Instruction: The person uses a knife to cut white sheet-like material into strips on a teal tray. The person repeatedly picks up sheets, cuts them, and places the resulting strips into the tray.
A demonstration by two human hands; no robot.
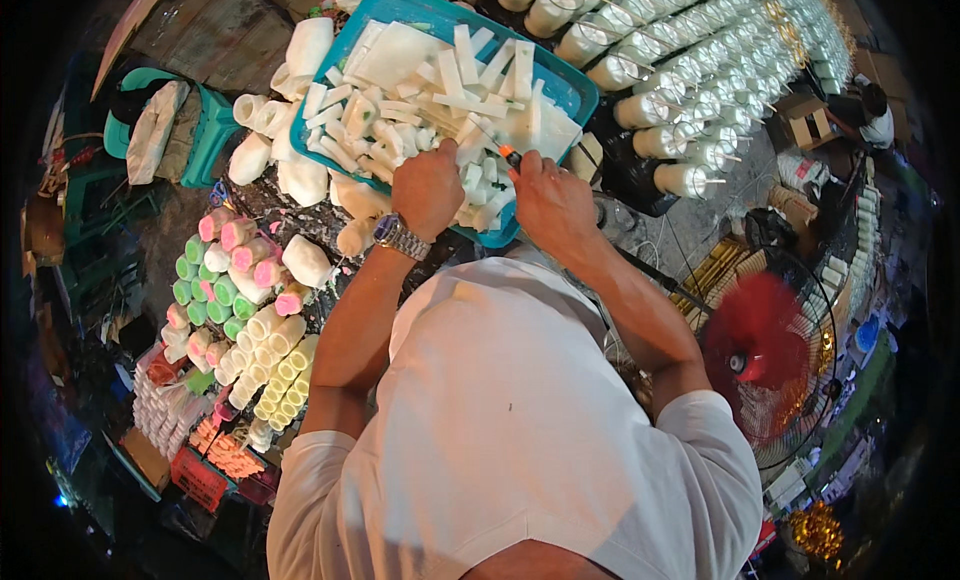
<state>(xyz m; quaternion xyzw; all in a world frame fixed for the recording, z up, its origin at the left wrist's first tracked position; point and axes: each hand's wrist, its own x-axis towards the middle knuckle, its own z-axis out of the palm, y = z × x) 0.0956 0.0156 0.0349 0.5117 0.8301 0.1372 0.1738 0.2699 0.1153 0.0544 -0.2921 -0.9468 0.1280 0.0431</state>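
A teal rectangular tray lies in front of me, heaped with white waxy-looking strips and chunks. My right hand is closed around a tool with an orange and black handle at the tray's near right part. A thin part of that tool points up and left over the strips; its exact kind is unclear. My left hand, with a metal-band watch at the wrist, is curled over the near middle of the heap. Its fingertips are hidden, so what they grip does not show.
Pink, green, white and yellow cylinders are stacked at left. Rows of white cylinders with thin sticks fill the far right. A red-bladed fan stands at right. Beyond it another person is seen. A teal plastic chair is at far left.
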